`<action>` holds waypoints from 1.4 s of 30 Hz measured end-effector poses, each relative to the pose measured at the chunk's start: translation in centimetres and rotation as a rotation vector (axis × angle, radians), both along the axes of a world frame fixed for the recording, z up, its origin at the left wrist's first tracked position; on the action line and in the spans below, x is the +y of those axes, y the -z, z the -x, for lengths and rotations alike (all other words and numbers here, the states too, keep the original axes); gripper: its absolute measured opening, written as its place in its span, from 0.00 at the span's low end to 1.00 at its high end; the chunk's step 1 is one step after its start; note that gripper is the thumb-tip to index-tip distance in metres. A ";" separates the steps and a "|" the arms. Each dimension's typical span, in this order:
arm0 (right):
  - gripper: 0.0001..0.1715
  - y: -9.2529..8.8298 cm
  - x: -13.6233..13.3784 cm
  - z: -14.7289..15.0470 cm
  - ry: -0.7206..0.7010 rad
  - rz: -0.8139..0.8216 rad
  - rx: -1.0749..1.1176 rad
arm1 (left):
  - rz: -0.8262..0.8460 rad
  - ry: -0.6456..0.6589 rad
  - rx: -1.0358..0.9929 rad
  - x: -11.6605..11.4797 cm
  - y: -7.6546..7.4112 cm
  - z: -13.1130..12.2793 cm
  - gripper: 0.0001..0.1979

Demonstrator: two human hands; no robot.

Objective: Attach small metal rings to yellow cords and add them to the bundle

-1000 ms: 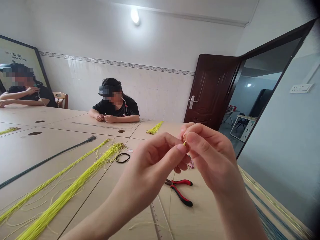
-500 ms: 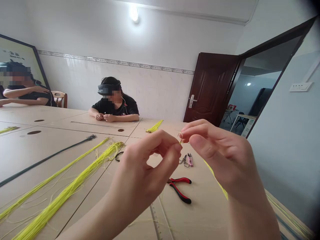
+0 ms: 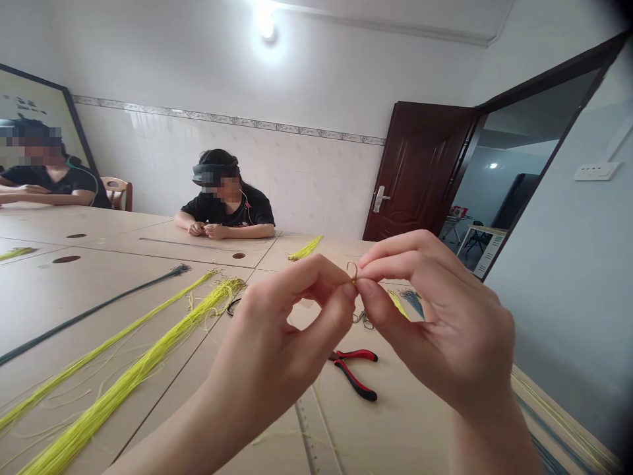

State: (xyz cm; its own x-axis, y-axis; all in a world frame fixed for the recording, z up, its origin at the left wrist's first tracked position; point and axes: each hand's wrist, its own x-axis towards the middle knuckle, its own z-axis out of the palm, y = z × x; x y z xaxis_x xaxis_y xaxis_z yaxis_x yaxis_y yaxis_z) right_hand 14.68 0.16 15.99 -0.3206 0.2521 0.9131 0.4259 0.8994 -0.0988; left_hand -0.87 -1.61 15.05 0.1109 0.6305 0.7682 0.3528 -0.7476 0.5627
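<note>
My left hand (image 3: 281, 343) and my right hand (image 3: 440, 316) meet in front of me above the table (image 3: 410, 429), fingertips pinched together. Between them they hold a small metal ring (image 3: 351, 270) with a bit of yellow cord at its base. Both hands are closed in a pinch on it. Below them lie red-handled pliers (image 3: 354, 371) and small scissors (image 3: 362, 319). A yellow and a dark cord end (image 3: 403, 303) show just behind my right hand.
Long bundles of yellow cord (image 3: 133, 369) and one dark cord (image 3: 89, 310) lie across the table at left. A ruler (image 3: 307, 435) lies near the front edge. Another person (image 3: 222, 208) sits opposite, a second person (image 3: 42, 175) at far left. An open door (image 3: 415, 171) stands at right.
My right hand has dropped and rolled slightly, and both hands have shifted a little left. The ring now stands up more clearly between the fingertips. The view has tilted slightly.
</note>
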 end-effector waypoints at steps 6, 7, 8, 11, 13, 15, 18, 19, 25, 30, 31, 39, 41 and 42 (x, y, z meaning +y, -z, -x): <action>0.04 -0.1 0.3 0.0 0.030 -0.085 -0.055 | 0.100 0.137 -0.019 0.1 -0.4 0.4 0.10; 0.05 0.0 0.3 0.1 0.027 -0.102 -0.054 | 0.109 0.151 -0.025 0.1 -0.5 0.4 0.10; 0.05 0.0 0.3 0.1 0.027 -0.117 -0.054 | 0.117 0.158 -0.029 0.2 -0.5 0.5 0.10; 0.05 0.1 0.5 0.1 0.039 -0.142 -0.082 | 0.131 0.149 -0.036 0.3 -0.6 0.5 0.10; 0.05 0.1 0.6 -0.1 0.047 -0.153 -0.111 | 0.142 0.151 -0.040 0.3 -0.6 0.5 0.10; 0.05 0.1 0.7 -0.2 0.046 -0.159 -0.134 | 0.154 0.173 -0.056 0.2 -0.6 0.7 0.10; 0.07 0.1 0.8 -0.2 0.015 -0.150 -0.097 | 0.144 0.189 -0.089 0.2 -0.6 0.9 0.10; 0.07 0.1 0.8 -0.1 -0.009 -0.128 -0.058 | 0.136 0.187 -0.094 0.2 -0.6 0.9 0.10; 0.02 0.0 0.4 -0.1 -0.135 0.148 0.057 | 0.139 0.189 -0.069 0.4 -0.5 0.7 0.10; 0.02 0.1 0.4 -0.1 -0.216 0.271 0.043 | 0.142 0.200 -0.047 0.4 -0.4 0.6 0.10; 0.02 0.1 0.5 -0.1 -0.222 0.270 0.047 | 0.142 0.199 -0.041 0.4 -0.4 0.6 0.10; 0.07 -0.2 0.0 0.1 -0.136 0.188 0.021 | 0.143 0.180 -0.014 -0.1 -0.6 0.8 0.10; 0.08 0.0 0.0 0.3 -0.084 0.106 0.022 | 0.137 0.160 -0.021 -0.2 -0.6 0.7 0.10; 0.09 0.1 0.0 0.4 -0.063 0.054 0.024 | 0.145 0.167 -0.032 -0.1 -0.6 0.6 0.10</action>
